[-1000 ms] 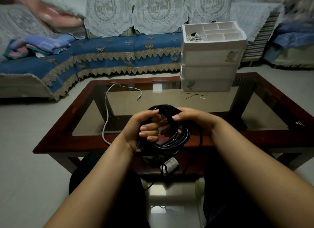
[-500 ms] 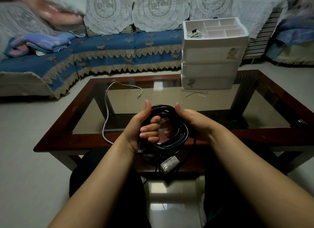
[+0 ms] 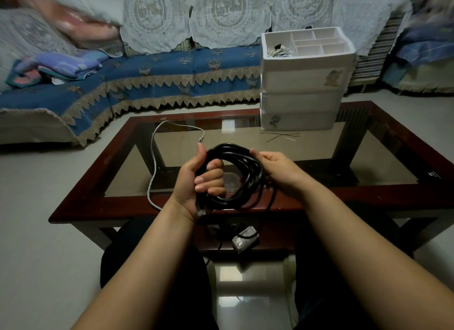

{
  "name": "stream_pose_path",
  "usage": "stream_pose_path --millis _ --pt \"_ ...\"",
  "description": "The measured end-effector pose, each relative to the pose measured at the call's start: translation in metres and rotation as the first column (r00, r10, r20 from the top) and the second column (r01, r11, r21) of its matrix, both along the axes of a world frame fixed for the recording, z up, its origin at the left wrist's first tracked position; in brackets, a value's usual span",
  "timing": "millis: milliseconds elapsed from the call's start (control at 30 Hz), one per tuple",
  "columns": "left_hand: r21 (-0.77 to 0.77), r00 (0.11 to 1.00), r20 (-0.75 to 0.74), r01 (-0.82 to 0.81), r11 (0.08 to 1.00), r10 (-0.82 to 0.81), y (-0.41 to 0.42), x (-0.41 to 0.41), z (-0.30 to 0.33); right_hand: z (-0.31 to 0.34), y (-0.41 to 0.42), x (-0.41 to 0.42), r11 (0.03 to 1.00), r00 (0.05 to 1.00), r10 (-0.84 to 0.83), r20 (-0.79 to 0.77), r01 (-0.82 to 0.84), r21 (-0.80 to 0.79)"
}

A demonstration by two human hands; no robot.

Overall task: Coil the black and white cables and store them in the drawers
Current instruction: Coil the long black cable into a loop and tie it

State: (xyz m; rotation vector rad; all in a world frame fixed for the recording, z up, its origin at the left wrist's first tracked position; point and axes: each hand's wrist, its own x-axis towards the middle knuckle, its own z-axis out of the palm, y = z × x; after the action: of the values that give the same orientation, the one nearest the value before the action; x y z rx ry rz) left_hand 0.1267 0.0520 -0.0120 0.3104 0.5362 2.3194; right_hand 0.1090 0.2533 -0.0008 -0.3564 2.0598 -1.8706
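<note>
The black cable (image 3: 243, 172) is wound into a round coil held over the near edge of the table. My left hand (image 3: 196, 179) is clenched around the coil's left side, thumb up. My right hand (image 3: 277, 167) pinches the coil's right side. A loose tail with a clear plug (image 3: 245, 240) hangs below the coil. The white cable (image 3: 153, 162) lies uncoiled on the glass at the left, its plug end near the table's middle. The white drawer unit (image 3: 302, 101) stands at the far right of the table, its drawers closed and its open top tray holding small white wires.
The glass-topped table has a dark red wooden frame (image 3: 368, 197). A few thin twist ties (image 3: 280, 136) lie in front of the drawer unit. A blue sofa (image 3: 147, 84) with folded blankets runs behind the table. My knees are under the near edge.
My right hand slid from the top of the coil to its right side. The coil has tilted and lifted slightly, and my left thumb has risen.
</note>
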Motion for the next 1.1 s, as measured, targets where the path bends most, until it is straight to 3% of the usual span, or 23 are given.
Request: stream_pose_path --millis 67,134,200,300,367,434,501,568,601,701,801,935,1035,1102 --pt "0.026 0.967 0.082 -0.242 0.970 0.240 0.003 0.002 0.007 -0.017 -0.005 -0.001 0.986 0.992 -0.107 0.060 0.113 -0.126" --pt "0.022 0.854 0.213 -0.489 0.872 0.474 0.006 0.001 0.015 -0.029 -0.010 0.003 0.960 0.979 -0.141 0.145 0.172 -0.222" --pt "0.047 0.735 0.328 -0.640 0.767 0.594 0.003 -0.002 0.021 -0.035 -0.015 0.013 0.968 0.984 -0.104 0.144 0.134 -0.215" --pt "0.062 0.606 0.420 -0.761 0.645 0.675 -0.006 -0.009 0.028 -0.044 -0.018 0.027 0.996 0.999 -0.002 0.054 0.007 -0.084" --pt "-0.021 0.484 0.438 -0.837 0.546 0.758 -0.013 -0.012 0.034 -0.049 -0.018 0.032 0.998 0.998 0.014 0.054 -0.011 -0.059" --pt "-0.150 0.351 0.415 -0.883 0.444 0.839 -0.016 -0.014 0.037 -0.050 -0.018 0.032 0.993 0.994 -0.105 0.015 0.105 -0.044" --pt "-0.245 0.284 0.378 -0.887 0.391 0.881 -0.016 -0.013 0.035 -0.047 -0.020 0.033 0.942 0.944 -0.327 -0.037 0.322 -0.095" --pt "-0.308 0.278 0.338 -0.870 0.385 0.899 -0.013 -0.013 0.033 -0.043 -0.023 0.036 0.881 0.863 -0.472 -0.179 0.455 -0.128" --pt "-0.339 0.280 0.310 -0.860 0.381 0.908 -0.011 -0.012 0.032 -0.042 -0.024 0.039 0.876 0.827 -0.473 -0.303 0.478 -0.064" --pt "-0.335 0.287 0.246 -0.871 0.359 0.926 -0.006 -0.012 0.028 -0.028 -0.032 0.048 0.808 0.782 -0.201 -0.590 0.473 0.352" --pt "-0.355 0.333 0.100 -0.868 0.346 0.938 0.000 -0.010 0.025 -0.003 -0.037 0.051 0.685 0.759 0.028 -0.651 0.460 0.565" --pt "-0.456 0.434 -0.176 -0.831 0.318 0.883 0.009 -0.007 0.028 0.025 -0.039 0.053 0.584 0.689 0.297 -0.661 0.417 0.697" --pt "-0.567 0.551 -0.429 -0.781 0.262 0.716 0.015 0.000 0.035 0.043 -0.042 0.053 0.552 0.601 0.462 -0.652 0.381 0.742" --pt "-0.647 0.610 -0.597 -0.750 0.136 0.522 0.021 0.006 0.041 0.052 -0.043 0.050 0.543 0.556 0.536 -0.635 0.350 0.764"
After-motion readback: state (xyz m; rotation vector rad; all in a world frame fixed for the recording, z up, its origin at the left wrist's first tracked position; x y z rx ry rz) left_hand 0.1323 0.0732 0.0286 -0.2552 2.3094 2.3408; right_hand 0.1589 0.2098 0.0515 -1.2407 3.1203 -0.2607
